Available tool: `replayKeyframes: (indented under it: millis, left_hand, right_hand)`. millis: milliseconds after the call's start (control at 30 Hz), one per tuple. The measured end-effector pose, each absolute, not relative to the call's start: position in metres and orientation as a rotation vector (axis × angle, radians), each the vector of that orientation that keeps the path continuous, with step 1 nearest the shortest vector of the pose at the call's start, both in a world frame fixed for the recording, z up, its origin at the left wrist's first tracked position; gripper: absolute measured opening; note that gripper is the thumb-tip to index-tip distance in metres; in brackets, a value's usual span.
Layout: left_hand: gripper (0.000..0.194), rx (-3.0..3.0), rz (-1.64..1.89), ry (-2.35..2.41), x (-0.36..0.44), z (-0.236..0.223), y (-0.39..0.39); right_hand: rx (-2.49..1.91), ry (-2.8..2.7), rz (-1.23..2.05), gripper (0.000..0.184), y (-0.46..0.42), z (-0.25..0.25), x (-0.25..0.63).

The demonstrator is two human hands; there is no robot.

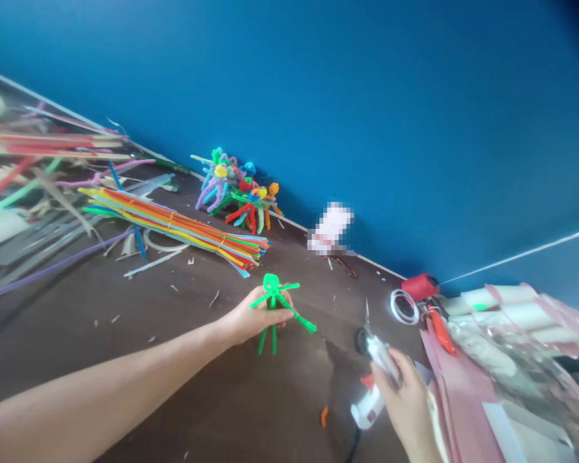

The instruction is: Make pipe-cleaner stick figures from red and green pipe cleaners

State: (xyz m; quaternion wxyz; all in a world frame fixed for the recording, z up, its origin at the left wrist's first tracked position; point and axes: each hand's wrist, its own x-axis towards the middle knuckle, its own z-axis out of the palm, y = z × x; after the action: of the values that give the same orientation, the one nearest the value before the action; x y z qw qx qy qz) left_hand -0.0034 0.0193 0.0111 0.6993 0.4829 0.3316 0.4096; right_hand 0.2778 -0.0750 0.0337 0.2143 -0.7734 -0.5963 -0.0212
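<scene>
My left hand point(251, 319) is closed round a green pipe-cleaner stick figure point(275, 302), holding it upright just above the dark brown table point(174, 347). The figure has a looped head, two arms spread sideways and two legs hanging down. My right hand point(408, 399), low at the right, grips a white glue gun point(374, 379) with an orange trigger, its nozzle pointing up and away. The two hands are apart, the glue gun to the right of the figure.
A bundle of coloured pipe cleaners point(183, 228) lies behind the left hand. Several finished figures point(236, 190) stand by the blue wall. Loose strips clutter the far left. A tape ring point(404, 305), a red object point(421, 286) and pink paper sheets point(463, 379) crowd the right.
</scene>
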Motion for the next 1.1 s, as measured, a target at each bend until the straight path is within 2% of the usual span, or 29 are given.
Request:
replayKeyframes:
  millis: [167,433,900,1100]
  left_hand:
    - [0.017,1.162,0.858,0.774,-0.006,0.009,0.019]
    - [0.019,1.218,0.828,0.729,-0.008,0.012,0.020]
    - [0.013,1.268,0.791,0.743,-0.008,0.013,0.018]
    - [0.015,1.239,0.810,0.773,-0.007,0.010,0.018]
  right_hand:
    - [-1.818,-2.152,-0.105,0.026,-0.055,0.066,0.219]
    - [-1.740,-2.416,-0.146,0.027,-0.046,0.083,0.191]
    - [-1.728,-2.414,-0.074,0.027,-0.050,0.080,0.194]
    - [-2.085,-1.827,-0.089,0.026,-0.050,0.055,0.253]
